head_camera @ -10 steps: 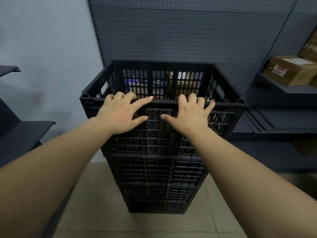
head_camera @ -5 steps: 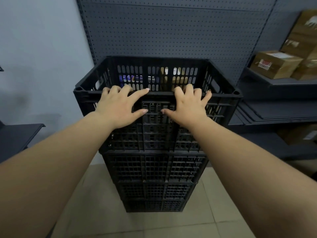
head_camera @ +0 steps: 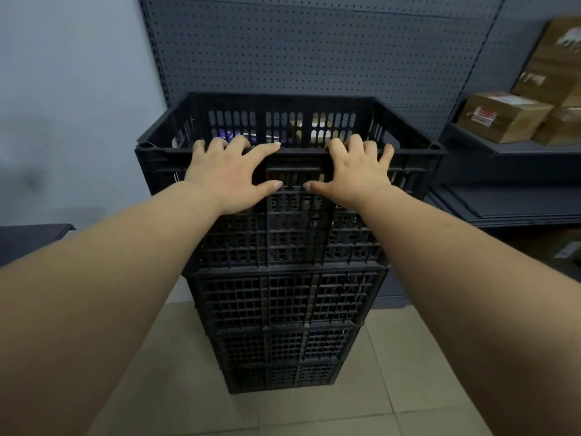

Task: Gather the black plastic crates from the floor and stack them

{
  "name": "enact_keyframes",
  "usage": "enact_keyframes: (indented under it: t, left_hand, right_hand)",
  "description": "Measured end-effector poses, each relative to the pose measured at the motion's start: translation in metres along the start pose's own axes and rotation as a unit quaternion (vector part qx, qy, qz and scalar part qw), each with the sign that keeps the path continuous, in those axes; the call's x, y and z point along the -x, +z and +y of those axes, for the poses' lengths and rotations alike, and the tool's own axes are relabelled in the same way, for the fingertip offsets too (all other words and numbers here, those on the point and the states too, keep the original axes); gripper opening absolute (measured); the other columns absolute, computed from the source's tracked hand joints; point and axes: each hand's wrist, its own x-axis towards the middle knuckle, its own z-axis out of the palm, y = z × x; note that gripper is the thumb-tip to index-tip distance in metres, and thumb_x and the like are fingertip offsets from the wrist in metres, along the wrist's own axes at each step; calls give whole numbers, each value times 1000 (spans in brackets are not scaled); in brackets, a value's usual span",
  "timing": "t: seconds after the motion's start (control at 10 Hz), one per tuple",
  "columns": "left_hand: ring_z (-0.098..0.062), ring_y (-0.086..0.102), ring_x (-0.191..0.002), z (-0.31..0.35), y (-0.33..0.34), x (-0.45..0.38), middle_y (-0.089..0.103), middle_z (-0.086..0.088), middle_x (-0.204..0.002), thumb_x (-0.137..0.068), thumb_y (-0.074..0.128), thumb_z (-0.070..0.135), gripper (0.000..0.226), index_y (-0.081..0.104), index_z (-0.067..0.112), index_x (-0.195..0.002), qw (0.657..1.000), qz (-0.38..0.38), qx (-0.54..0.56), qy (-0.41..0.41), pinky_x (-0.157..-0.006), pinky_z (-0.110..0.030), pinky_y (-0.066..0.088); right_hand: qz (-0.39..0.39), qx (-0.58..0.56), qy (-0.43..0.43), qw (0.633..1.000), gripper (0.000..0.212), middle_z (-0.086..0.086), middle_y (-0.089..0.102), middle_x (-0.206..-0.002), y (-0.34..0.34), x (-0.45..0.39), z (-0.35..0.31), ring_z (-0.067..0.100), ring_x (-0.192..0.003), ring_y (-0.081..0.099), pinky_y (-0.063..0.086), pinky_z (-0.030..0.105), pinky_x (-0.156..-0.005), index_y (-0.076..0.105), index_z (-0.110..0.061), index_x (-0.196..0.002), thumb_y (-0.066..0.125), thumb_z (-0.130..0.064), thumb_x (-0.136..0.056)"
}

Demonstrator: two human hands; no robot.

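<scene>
Fingers of both hands hook over the near rim of the top crate, spread apart, thumbs splayed inward on the near wall and nearly meeting at its middle; I read this as a grip on the rim, fingertips inside hidden; left hand sits left of centre, right hand right of centre, both palms down against the crate's front face; my forearms run straight out from the lower corners, converging on the crate, wrists level; top crate sits upright, open side up, long axis running left to right across my view, near long wall facing me; it rests on a stack of black crates standing on the tiled floor, stack narrowing downward in this wide view; stack stands just in front of a grey pegboard panel; shelves to the right carry cardboard boxes, apart from the stack; some coloured items show through the far wall's slots, too blurred to tell.
</scene>
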Motion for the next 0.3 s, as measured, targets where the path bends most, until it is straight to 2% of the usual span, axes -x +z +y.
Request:
enact_keyframes:
  t: [0.1,0.2,0.3]
  left_hand:
    - [-34,26,-138,3,-9,7,31,-2,-152,-85,20,74,64,13,52,-145,998,-39,46,-22,-114,-60,13]
    - [-31,11,-145,16,-10,31,18,-2,-158,-90,21,69,59,12,52,-146,992,-16,95,-78,-117,-55,9]
    - [-31,28,-138,42,-10,69,31,-5,-152,-93,27,61,55,21,46,-146,987,43,126,-86,-113,-49,26]
  right_hand:
    - [5,-33,28,999,80,10,18,-155,-5,16,-7,36,-143,9,0,60,-113,23,-36,-145,42,-77,-79]
    - [57,-93,36,993,69,9,17,-155,-10,48,-16,35,-142,10,5,56,-114,24,-38,-145,41,-69,-85]
    - [78,-160,5,984,59,12,30,-145,-18,90,-24,34,-130,29,28,48,-109,36,-30,-140,46,-58,-89]
